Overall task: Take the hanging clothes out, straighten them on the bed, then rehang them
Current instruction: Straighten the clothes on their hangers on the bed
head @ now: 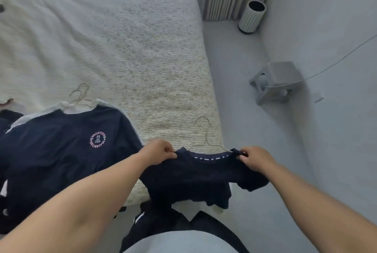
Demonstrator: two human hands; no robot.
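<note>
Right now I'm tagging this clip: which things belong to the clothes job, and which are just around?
Job: small navy shirt on its wire hanger, pinched by left hand and right hand; logo shirt; bed.
Around: bin, stool.

Soft, even daylight fills the room with a cool bluish cast, and nothing glares. Shadows are faint; a weak one lies under the stool (275,81). The bed (126,44) cover looks brightest at upper left, nearly washed out. Wide-angle distortion bends the bed's edge and stretches the forearms at the bottom corners. The picture is slightly soft overall, and the dark shirts (61,150) lose fold detail.
</note>
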